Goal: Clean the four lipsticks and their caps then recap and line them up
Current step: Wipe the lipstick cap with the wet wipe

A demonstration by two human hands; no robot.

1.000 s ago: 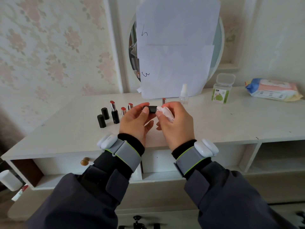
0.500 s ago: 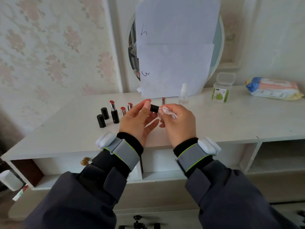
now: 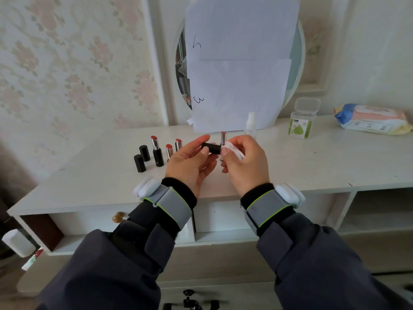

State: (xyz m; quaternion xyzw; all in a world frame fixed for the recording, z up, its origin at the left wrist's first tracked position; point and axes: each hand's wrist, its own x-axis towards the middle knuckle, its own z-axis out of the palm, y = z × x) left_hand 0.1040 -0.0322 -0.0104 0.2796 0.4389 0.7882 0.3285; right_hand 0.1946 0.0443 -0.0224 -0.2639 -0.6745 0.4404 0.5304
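In the head view, a black cap is pinched between thumb and curled fingers of the left hand, above the white worktop. A white wipe is clutched in the right hand and pressed to the cap's end. Four uncapped lipsticks stand behind (two caps beside them). "3" can be read on the paper; the green box's label cannot.

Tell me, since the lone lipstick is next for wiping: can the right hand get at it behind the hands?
Probably not yet: the right hand pinches a white wipe against the black cap, which the left hand holds, blocking the lone lipstick.
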